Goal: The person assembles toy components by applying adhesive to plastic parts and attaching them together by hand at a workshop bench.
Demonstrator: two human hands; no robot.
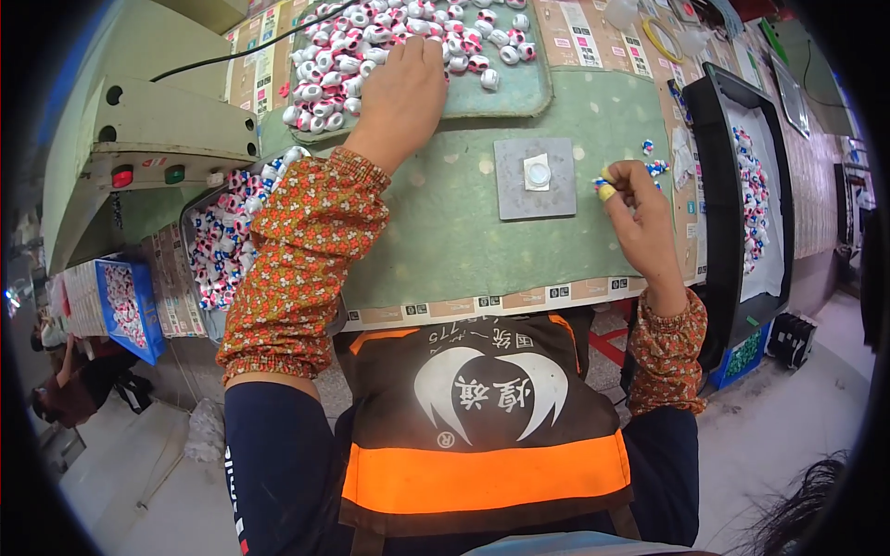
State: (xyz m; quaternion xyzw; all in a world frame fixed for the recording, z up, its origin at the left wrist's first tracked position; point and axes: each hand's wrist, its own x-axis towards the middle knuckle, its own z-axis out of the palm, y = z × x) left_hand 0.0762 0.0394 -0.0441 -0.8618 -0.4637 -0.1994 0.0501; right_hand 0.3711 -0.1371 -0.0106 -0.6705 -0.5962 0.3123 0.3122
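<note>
My left hand (400, 97) reaches into a shallow tray (482, 113) heaped with small white and pink plastic pieces (348, 46). Its fingers are bent down and close together among the pieces; the fingertips and anything in them are hidden. My right hand (642, 218), with yellow wraps on its fingertips, pinches a small blue and white piece (599, 183) above the green mat (445, 232). Between the hands lies a square grey plate (512, 199) with a round, light-coloured seat (538, 173) at its middle. Several small blue, white and red pieces (657, 169) lie just beyond my right hand.
A pale machine housing (176, 130) with red and green buttons stands at left, its black cable crossing the tray's corner. Below it sits a container of mixed pieces (222, 241). At right is a long black tray (718, 213) lined with white, holding pieces. A blue bin (148, 324) stands far left.
</note>
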